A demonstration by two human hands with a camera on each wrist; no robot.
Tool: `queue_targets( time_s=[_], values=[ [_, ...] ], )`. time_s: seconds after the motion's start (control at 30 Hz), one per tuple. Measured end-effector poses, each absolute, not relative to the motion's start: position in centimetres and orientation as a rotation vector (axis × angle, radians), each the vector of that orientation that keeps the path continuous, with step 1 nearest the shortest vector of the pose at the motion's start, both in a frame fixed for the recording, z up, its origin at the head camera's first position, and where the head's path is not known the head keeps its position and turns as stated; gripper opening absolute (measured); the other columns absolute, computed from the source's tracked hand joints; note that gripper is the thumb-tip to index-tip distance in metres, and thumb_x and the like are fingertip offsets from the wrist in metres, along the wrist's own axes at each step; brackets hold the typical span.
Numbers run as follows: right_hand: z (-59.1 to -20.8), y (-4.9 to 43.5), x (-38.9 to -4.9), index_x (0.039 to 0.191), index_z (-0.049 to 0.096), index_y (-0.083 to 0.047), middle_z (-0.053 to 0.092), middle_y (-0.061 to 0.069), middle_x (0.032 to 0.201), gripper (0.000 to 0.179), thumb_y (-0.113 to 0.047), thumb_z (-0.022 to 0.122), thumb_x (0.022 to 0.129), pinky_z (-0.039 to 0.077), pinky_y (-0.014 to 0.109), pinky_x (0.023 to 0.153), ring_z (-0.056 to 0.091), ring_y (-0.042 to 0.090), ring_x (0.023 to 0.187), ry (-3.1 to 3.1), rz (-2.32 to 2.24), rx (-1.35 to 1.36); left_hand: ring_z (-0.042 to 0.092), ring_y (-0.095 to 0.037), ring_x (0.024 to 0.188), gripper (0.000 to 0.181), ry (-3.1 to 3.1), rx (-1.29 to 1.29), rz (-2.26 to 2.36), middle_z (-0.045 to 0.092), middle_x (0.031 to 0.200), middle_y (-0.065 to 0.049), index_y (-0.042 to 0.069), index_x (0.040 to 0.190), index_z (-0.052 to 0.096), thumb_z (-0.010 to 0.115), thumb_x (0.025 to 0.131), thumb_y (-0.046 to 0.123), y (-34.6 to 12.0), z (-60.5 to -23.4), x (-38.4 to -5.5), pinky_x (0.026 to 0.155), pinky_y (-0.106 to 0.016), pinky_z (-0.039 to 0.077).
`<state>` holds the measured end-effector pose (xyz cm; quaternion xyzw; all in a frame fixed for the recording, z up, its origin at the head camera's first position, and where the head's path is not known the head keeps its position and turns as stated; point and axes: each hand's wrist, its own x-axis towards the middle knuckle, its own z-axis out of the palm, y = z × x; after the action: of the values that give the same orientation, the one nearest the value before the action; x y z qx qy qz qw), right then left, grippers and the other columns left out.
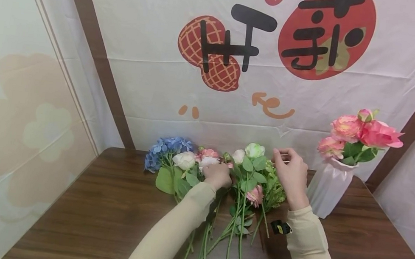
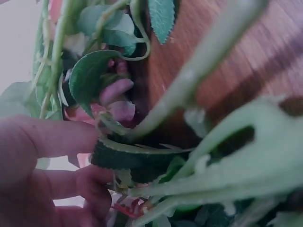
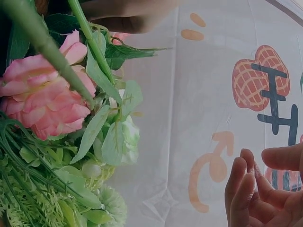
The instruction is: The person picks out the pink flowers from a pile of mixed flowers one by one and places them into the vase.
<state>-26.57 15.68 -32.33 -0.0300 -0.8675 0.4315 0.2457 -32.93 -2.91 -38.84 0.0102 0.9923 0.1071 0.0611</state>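
My left hand (image 1: pixel 217 176) reaches in among the flowers lying on the table. In the left wrist view its thumb and bent fingers (image 2: pixel 94 189) touch leaves and a green stem (image 2: pixel 182 85); whether they pinch the stem is unclear. Beside it lie a blue hydrangea (image 1: pixel 170 147), a white flower (image 1: pixel 184 160) and a pink flower (image 1: pixel 209 153). My right hand (image 1: pixel 290 175), loosely bent and holding nothing, hovers over the right side of the pile. Nearest to it are a greenish-white rose (image 1: pixel 255 150), a drooping pink flower (image 3: pixel 45 94) and feathery greenery (image 1: pixel 274 188).
A white vase (image 1: pixel 329 190) with several pink flowers (image 1: pixel 364 132) stands at the table's back right, close to my right hand. Long stems (image 1: pixel 205 249) point towards the front of the brown table (image 1: pixel 106 212). A printed cloth (image 1: pixel 154 55) hangs directly behind.
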Motion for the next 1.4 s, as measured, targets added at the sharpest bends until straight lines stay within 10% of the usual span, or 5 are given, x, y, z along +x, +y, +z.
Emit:
queue_targets(
  time_s=[0.33,0.6,0.77,1.07,1.4],
  values=[
    [-32.5,15.5,-26.8,0.101,0.067,-0.015,0.072,0.005,0.085,0.043,-0.053,0.048,0.093,0.049,0.029,0.056,0.068,0.019,0.07,-2.373,1.167,-0.08,0.059,-0.027,0.091,0.022,2.979,-0.039,0.64,0.067,0.102,-0.008,0.012,0.078,0.059,0.07,0.076,0.032,-4.2,-38.8,-33.4,0.093,-0.055,0.04],
    [-32.4,15.4,-26.7,0.101,0.067,-0.016,0.072,0.007,0.088,0.042,-0.053,0.048,0.093,0.048,0.03,0.058,0.065,0.013,0.066,-2.391,1.162,-0.099,0.052,-0.02,0.057,0.028,2.965,0.019,0.852,0.057,0.06,-0.003,0.013,0.055,0.053,0.074,0.07,0.023,-5.3,-38.3,-33.1,0.05,-0.032,0.043],
    [-32.3,15.4,-26.7,0.099,0.067,-0.016,0.072,0.006,0.086,0.041,-0.052,0.048,0.093,0.047,0.03,0.056,0.065,0.015,0.066,-2.397,1.157,-0.098,0.042,-0.013,0.045,0.045,2.947,0.074,0.981,0.043,0.045,0.004,0.017,0.044,0.042,0.076,0.072,0.023,-5.9,-37.6,-32.8,0.045,-0.026,0.036],
    [-32.3,15.3,-26.6,0.1,0.067,-0.017,0.073,0.007,0.091,0.042,-0.053,0.048,0.093,0.047,0.03,0.057,0.067,0.016,0.072,-2.419,1.165,-0.111,0.051,-0.014,0.055,0.014,2.888,0.13,1.238,0.061,0.06,0.001,0.007,0.068,0.072,0.074,0.077,0.018,-6.8,-37.1,-32.4,0.053,-0.026,0.042],
    [-32.4,15.2,-26.5,0.099,0.067,-0.015,0.072,0.007,0.086,0.041,-0.051,0.049,0.094,0.046,0.028,0.056,0.064,0.015,0.067,-2.408,1.141,-0.074,0.053,-0.013,0.066,0.015,2.659,0.056,1.501,0.063,0.075,-0.002,0.003,0.087,0.073,0.067,0.08,0.015,-7.4,-36.8,-32.4,0.064,-0.029,0.048]
  ],
)
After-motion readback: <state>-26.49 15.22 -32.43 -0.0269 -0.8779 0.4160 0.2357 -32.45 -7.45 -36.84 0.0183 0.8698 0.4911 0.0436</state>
